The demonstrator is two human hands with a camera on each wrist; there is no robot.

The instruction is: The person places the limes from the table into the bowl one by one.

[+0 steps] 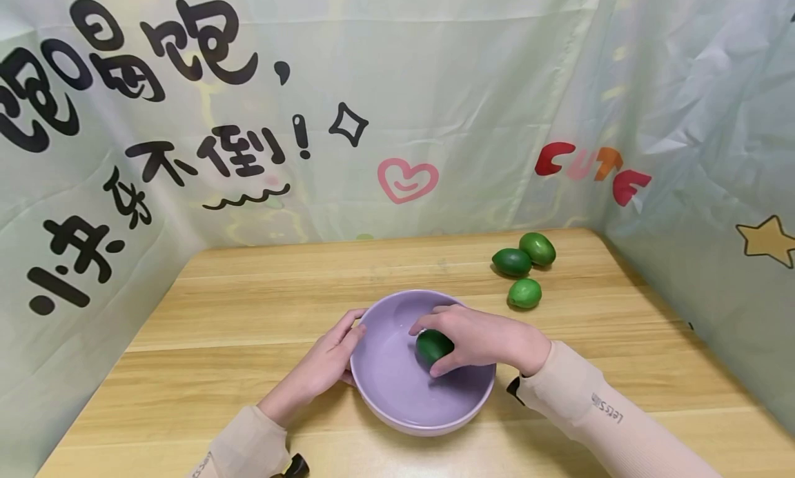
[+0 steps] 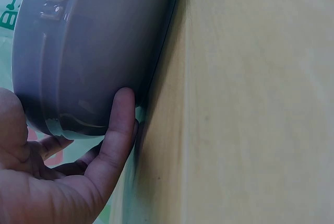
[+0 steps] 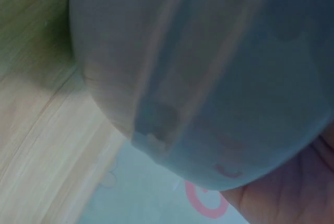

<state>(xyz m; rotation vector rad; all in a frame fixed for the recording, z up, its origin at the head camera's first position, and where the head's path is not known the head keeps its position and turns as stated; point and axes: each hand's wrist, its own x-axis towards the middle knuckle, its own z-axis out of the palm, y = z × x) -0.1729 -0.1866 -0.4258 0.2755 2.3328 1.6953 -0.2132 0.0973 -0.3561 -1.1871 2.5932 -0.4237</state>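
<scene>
A lilac bowl point(image 1: 388, 388) stands on the wooden table, its outer wall point(image 2: 88, 51) showing raised lettering in the left wrist view. My left hand point(image 1: 326, 361) rests against the bowl's left side, fingertips right at the rim and one finger point(image 2: 117, 130) lying straight along the wall near its base. Reaching over the right rim, my right hand point(image 1: 475, 336) holds a dark green lime point(image 1: 430, 347) inside the bowl, thumb on the near side and fingers on the far side. In the right wrist view the bowl's wall point(image 3: 209, 78) hides the lime and most of that hand.
Behind the bowl to the right lie three more green fruits: a dark pointed lime point(image 1: 511, 262), a larger glossy one point(image 1: 537, 249) and a lighter lime point(image 1: 524, 294). A printed fabric curtain point(image 1: 472, 119) encloses the table point(image 1: 248, 292) at the back and both sides.
</scene>
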